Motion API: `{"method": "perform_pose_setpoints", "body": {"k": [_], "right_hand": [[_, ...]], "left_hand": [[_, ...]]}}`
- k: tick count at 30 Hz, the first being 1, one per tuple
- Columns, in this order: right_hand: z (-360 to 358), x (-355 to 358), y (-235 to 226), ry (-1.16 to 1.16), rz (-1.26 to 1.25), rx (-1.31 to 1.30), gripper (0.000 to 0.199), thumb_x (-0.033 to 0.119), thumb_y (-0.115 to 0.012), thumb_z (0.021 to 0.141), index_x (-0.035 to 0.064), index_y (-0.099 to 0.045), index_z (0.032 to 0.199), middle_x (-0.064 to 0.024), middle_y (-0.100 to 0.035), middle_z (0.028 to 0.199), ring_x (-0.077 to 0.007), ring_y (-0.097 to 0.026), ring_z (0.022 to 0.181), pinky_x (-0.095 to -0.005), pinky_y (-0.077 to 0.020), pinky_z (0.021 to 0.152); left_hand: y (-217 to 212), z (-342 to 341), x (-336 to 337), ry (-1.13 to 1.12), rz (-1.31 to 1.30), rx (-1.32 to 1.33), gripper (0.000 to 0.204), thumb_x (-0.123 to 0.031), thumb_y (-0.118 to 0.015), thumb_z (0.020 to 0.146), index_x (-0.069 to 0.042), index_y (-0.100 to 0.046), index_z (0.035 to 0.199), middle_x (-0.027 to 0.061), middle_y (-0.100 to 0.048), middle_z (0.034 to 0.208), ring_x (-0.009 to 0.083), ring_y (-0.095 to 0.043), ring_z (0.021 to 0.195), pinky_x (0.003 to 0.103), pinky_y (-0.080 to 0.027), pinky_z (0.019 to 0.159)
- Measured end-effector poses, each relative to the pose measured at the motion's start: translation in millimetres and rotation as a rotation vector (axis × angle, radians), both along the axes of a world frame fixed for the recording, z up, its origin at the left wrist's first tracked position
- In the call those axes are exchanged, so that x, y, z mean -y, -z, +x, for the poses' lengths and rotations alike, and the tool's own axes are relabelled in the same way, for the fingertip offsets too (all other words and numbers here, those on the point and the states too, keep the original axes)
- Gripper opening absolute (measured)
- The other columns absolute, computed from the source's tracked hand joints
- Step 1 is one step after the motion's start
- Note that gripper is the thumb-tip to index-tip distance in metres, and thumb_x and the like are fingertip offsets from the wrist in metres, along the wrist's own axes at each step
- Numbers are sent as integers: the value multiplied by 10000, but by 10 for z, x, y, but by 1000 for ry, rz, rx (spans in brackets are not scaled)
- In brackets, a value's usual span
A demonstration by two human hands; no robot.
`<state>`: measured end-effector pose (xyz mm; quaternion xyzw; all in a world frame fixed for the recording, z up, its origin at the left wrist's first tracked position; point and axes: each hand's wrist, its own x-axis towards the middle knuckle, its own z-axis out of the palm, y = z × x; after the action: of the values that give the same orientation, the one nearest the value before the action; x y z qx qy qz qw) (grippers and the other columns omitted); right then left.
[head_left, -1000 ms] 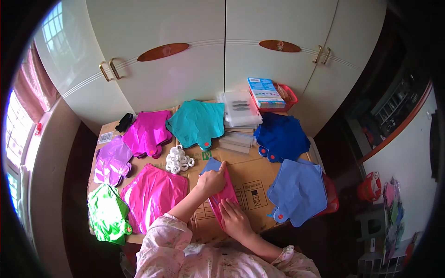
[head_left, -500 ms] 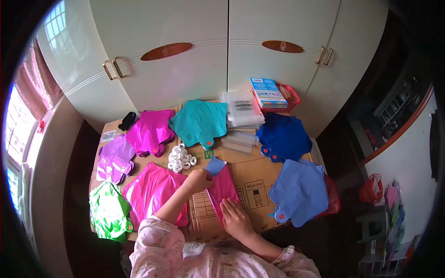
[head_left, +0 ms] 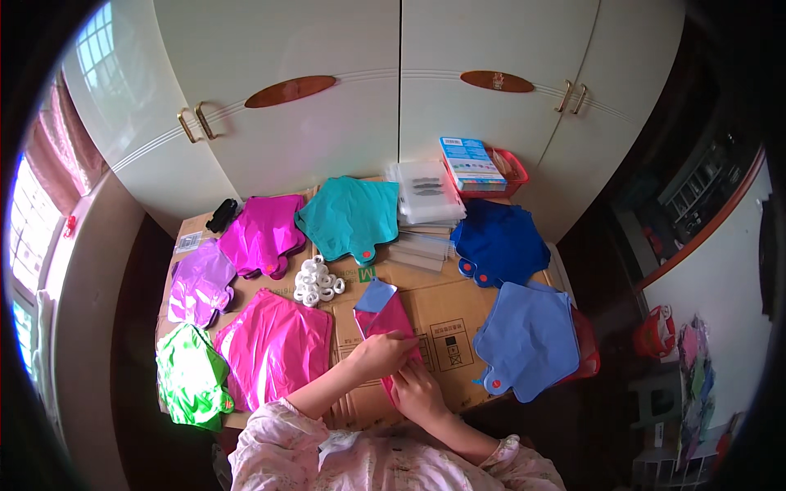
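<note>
A narrow folded strip of pink foil, which looks like a flat foil balloon (head_left: 395,321), lies on the cardboard with a light blue end piece (head_left: 376,295) at its far tip. My left hand (head_left: 380,355) is closed on the strip's middle, fingers curled over the foil. Just nearer to me, my right hand (head_left: 418,391) grips the strip's near part, its fingertips partly hidden behind the left hand. Left of my hands spreads a pile of flat pink foil balloons (head_left: 274,348). Small white ribbon rolls (head_left: 317,282) are heaped beyond it.
Flat balloon piles ring the cardboard (head_left: 348,401): green (head_left: 192,372), purple (head_left: 201,282), magenta (head_left: 262,233), teal (head_left: 350,217), dark blue (head_left: 501,241) and light blue (head_left: 526,335). Clear plastic sleeves (head_left: 426,192) and a red basket (head_left: 514,170) stand by the white cupboard (head_left: 286,41).
My left hand has left the blue end and moved toward me, down to the strip's middle. My right hand, flat before, now has its fingers bent beside the left.
</note>
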<state>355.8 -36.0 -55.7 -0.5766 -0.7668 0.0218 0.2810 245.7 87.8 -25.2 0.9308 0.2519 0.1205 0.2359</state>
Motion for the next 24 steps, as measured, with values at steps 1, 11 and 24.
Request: {"method": "perform_pose_setpoints", "body": {"k": [1, 11, 24], "right_hand": [[1, -1, 15, -4, 0, -4, 358, 126, -567, 790, -22, -598, 1114, -170, -567, 1138, -323, -543, 1085, -429, -403, 1021], [19, -15, -53, -32, 26, 1, 394, 84, -576, 774, -27, -587, 1153, -159, -562, 1245, -306, -522, 1182, -421, -404, 1028], [9, -9, -17, -19, 29, -14, 322, 154, -576, 765, -34, -619, 1024, -185, -607, 1028, -321, -569, 1052, -428, -404, 1015]], "left_hand": [[-1, 15, 9, -20, 23, 7, 295, -149, -578, 798, -64, -616, 1078, 143, -643, 895, 314, -658, 735, 409, -543, 639], [39, 106, -327, -218, -14, -174, 478, -110, -503, 821, 6, -451, 1282, 214, -636, 932, 369, -655, 792, 442, -534, 680], [-152, 73, 176, -3, 188, 62, 382, -272, -589, 827, 22, -609, 1070, 171, -586, 1142, 305, -564, 1061, 410, -466, 877]]}}
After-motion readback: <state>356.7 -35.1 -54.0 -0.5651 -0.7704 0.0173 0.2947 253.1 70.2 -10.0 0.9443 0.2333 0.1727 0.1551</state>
